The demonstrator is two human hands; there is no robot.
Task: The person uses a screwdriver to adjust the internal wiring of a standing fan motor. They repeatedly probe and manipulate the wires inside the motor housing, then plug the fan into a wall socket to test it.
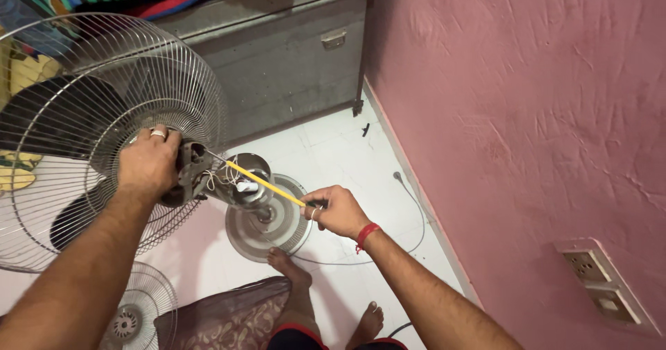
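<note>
Head view: left hand (148, 161) closed around fan motor (198, 173); right hand (338, 210) grips yellow screwdriver (267, 183), tip at the motor. Screw work appears underway; steadiness needed next.
</note>
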